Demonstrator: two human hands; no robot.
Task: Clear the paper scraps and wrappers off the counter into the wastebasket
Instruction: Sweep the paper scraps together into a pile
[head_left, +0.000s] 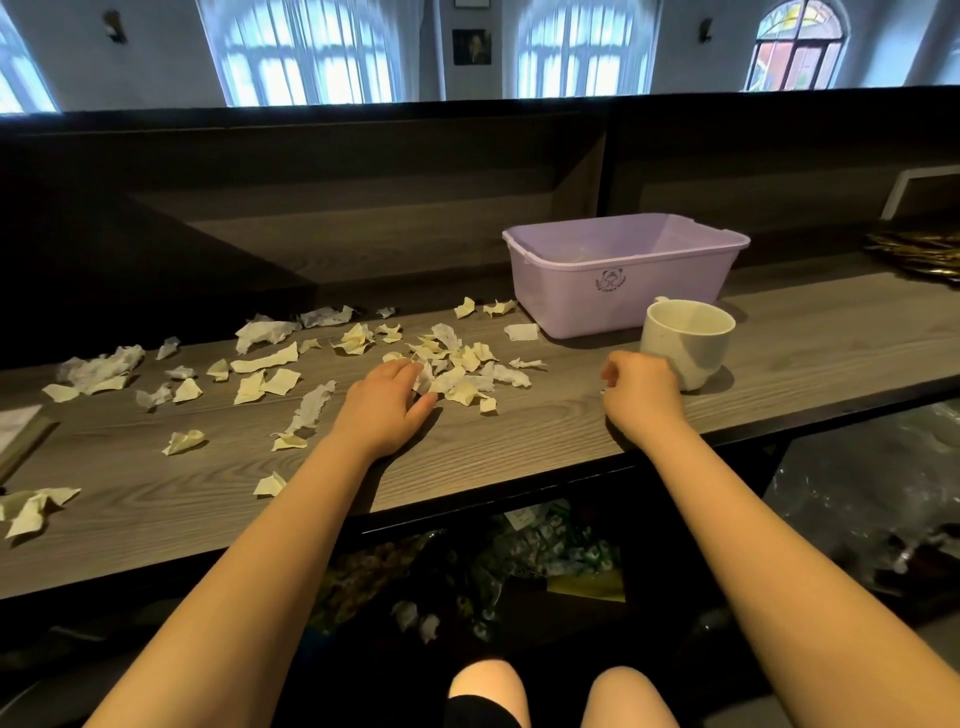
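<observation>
Grey wood-grain laminate covers the counter (519, 441), which runs across the head view from left to right under a dark raised back panel. Cream and white paper scraps (457, 364) lie all over its left and middle parts. The thickest heap sits near the centre, and loose pieces trail away towards the left edge, among them a crumpled tissue (101, 366) and a long torn strip (311, 405).

The wastebasket (613, 291), a lilac plastic tub, stands upright on the counter towards the back right, with a few scraps lying just beside its left corner. A white mug (685, 338) stands in front of its right end.

The left hand (387, 402) rests palm down at the near left edge of the central heap, fingers curled over the nearest scraps and thumb closing against them from below. The right hand (641, 387) is above the counter just left of the mug, fingers curled inward. Its palm is turned away, so I cannot tell whether it holds anything.

A book corner (18, 431) shows at the far left edge of the counter.
</observation>
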